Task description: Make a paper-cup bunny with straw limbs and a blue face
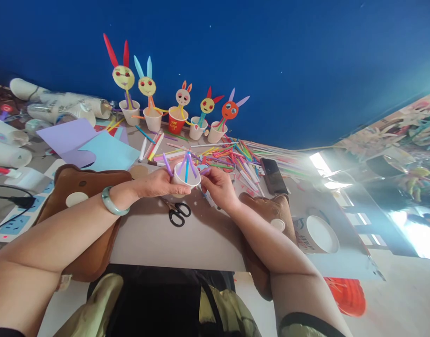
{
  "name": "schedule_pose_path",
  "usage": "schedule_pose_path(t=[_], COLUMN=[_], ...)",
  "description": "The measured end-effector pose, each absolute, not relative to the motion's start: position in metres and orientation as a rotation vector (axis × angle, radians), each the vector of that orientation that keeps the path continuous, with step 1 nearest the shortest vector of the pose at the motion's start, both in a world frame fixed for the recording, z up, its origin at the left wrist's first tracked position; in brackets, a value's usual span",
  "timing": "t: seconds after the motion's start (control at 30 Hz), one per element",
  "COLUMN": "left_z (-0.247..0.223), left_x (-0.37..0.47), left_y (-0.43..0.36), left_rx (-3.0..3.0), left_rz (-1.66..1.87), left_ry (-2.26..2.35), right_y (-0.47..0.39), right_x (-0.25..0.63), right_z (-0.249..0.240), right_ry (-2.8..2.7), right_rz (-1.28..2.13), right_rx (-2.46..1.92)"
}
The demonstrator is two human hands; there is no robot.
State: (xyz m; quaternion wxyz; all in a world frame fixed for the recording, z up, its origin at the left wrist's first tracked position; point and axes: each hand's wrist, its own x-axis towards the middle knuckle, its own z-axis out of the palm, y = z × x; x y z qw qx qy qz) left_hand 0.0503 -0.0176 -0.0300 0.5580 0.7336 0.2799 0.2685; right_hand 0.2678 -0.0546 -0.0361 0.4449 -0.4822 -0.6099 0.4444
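A white paper cup (192,179) with purple and blue strips standing in it is held above the table, its mouth tilted toward me. My left hand (164,183) is closed round the cup's left side, thumb along its front. At the cup's right side my right hand (220,187) pinches a purple strip (205,171) that sticks out there. Another purple strip (166,164) rises at the cup's left. Black-handled scissors (178,214) lie on the table just below the cup, touched by neither hand.
Several cups with rabbit-faced figures, one a red cup (178,122), line the blue wall. Coloured strips and pens (232,157) lie before them. A phone (273,176) is right, blue paper (111,152) left. Brown cushions (84,187) lie under my arms; a large tub (316,234) stands right.
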Motion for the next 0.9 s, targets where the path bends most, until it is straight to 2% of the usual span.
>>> schedule_pose_path(t=[0.27,0.5,0.63,0.9], left_z=[-0.033,-0.033,-0.035,-0.038], left_x=[0.059,0.059,0.057,0.062], left_y=[-0.025,-0.019,-0.016,-0.019], left_rx=[1.488,1.517,1.562,1.674], left_rz=[1.018,1.042,0.998,0.969], left_ry=[0.797,0.868,0.865,0.812], right_y=[-0.058,-0.059,-0.059,-0.060], right_x=[0.267,0.266,0.264,0.264], right_z=[-0.043,-0.044,-0.045,-0.042], right_ry=[-1.677,-1.943,-1.979,-1.716], right_rz=[0.724,0.465,0.479,0.642], right_rx=[-1.268,-1.134,-1.095,-1.093])
